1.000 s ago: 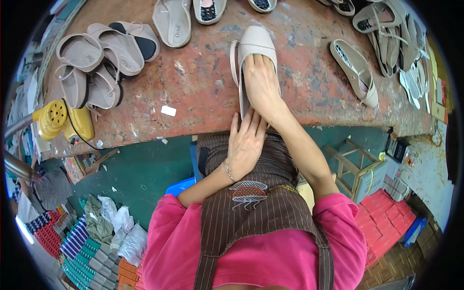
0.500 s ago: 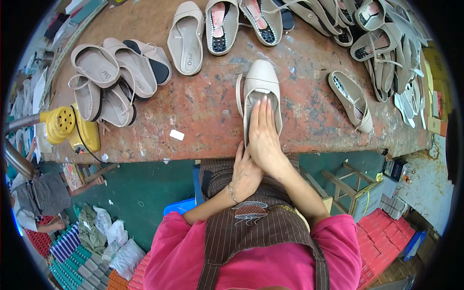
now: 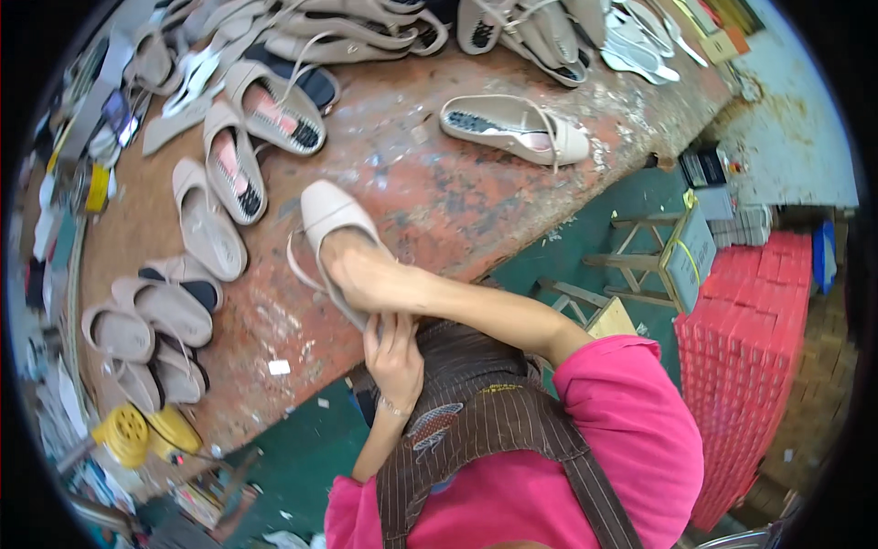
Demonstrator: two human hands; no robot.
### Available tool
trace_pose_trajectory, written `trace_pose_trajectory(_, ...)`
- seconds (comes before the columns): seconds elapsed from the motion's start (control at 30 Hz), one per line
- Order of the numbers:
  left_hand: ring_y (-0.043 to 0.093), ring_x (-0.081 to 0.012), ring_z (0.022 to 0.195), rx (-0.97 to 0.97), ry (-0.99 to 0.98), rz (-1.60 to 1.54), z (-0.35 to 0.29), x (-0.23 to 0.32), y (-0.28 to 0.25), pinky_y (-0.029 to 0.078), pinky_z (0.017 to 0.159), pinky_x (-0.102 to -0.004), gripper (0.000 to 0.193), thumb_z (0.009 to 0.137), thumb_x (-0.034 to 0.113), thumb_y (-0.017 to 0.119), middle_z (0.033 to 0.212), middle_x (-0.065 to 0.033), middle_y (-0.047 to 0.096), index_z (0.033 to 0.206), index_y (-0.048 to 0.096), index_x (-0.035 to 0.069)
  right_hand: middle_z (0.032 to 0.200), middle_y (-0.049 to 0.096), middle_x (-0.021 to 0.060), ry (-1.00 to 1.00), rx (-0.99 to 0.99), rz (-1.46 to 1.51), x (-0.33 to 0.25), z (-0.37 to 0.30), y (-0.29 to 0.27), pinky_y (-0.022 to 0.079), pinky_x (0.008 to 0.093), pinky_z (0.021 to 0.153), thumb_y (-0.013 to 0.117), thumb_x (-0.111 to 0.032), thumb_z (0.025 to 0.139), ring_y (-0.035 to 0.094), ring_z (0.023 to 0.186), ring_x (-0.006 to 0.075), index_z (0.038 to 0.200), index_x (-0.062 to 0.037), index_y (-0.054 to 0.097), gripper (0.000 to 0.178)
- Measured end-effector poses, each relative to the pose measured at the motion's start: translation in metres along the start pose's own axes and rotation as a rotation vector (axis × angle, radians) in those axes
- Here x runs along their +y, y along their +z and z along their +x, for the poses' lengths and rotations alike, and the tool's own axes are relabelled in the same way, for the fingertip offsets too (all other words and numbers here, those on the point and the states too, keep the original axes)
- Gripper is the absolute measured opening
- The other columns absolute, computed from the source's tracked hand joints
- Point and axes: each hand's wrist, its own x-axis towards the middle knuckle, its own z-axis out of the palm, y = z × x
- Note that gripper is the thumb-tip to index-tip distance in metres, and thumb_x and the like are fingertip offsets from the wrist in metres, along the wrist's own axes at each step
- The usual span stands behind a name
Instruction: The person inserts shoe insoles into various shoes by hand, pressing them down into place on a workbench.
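One beige shoe (image 3: 337, 209), right hand (image 3: 361, 273) (partly hidden) inside

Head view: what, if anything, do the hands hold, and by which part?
A beige shoe: right hand inside its opening, left hand at its heel; a firm grip cannot be told.

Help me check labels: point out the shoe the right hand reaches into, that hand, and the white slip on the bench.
Beige shoe (image 3: 333, 207), head view: toe cap.
Right hand (image 3: 364, 273), head view: back of the hand.
White slip (image 3: 279, 367), head view: middle.
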Motion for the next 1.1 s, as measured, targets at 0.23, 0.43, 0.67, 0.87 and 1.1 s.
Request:
trace_pose_trajectory(0.23, 0.062, -0.0456, 0.119, 0.266, 0.084, 0.216, 0.026, -0.079, -0.097, 0.045, 0.107, -0.0542, 0.013, 0.087, -0.003, 0.065, 0.12, -0.027, 0.069, 0.096, 0.074, -0.003, 0.094, 0.067, 0.0155, 0.423, 0.868, -0.384, 0.11, -0.09, -0.075, 0.044, 0.0504, 0.103, 0.065, 0.0, 0.074, 0.064, 0.093, 0.0378, 0.103, -0.0028, 0.072, 0.03)
trace_pose_trajectory(0.43, 0.054, -0.0381, 0.131, 0.393, -0.134, 0.594, 0.121, -0.104, -0.156, 0.039, 0.111, -0.0475, 0.035, 0.094, 0.001, 0.062, 0.133, -0.0227, 0.064, 0.128, 0.065, -0.005, 0.085, 0.066, 0.0169, 0.407, 0.76, -0.134, 0.125, -0.081, -0.073, 0.045, 0.0522, 0.09, 0.056, 0.0, 0.078, 0.062, 0.089, 0.0385, 0.085, -0.0043, 0.067, 0.014)
trace_pose_trajectory(0.67, 0.041, -0.0396, 0.142, -0.383, 0.295, 0.13, 0.139, -0.035, -0.048, 0.03, 0.118, -0.0567, 0.064, 0.075, 0.021, 0.084, 0.15, -0.0138, 0.05, 0.134, 0.063, 0.012, 0.095, 0.068, 0.0157, -0.006, 0.857, 0.03, 0.13, -0.063, -0.128, 0.054, 0.0444, 0.088, 0.069, -0.004, 0.077, 0.067, 0.095, 0.0345, 0.092, -0.005, 0.069, 0.014)
trace_pose_trajectory(0.87, 0.053, -0.034, 0.127, -0.256, 0.296, 0.202, 0.136, -0.03, -0.013, 0.031, 0.112, -0.0555, 0.026, 0.078, 0.013, 0.078, 0.126, -0.0093, 0.066, 0.104, 0.075, 0.011, 0.106, 0.069, 0.0214, 0.573, 1.347, -0.392, 0.336, -0.063, -0.274, 0.048, 0.0441, 0.097, 0.069, -0.015, 0.083, 0.065, 0.107, 0.0357, 0.121, 0.0001, 0.065, 0.041)
trace_pose_trajectory(1.1, 0.051, -0.0365, 0.128, 0.103, -0.014, 0.35, 0.127, -0.043, -0.015, 0.034, 0.108, -0.0518, 0.014, 0.084, 0.013, 0.074, 0.14, -0.0123, 0.061, 0.097, 0.076, 0.009, 0.098, 0.071, 0.0173, 0.862, 1.082, -0.345, 0.369, -0.052, -0.289, 0.051, 0.0471, 0.088, 0.08, -0.018, 0.075, 0.066, 0.1, 0.0389, 0.105, -0.0015, 0.072, 0.036)
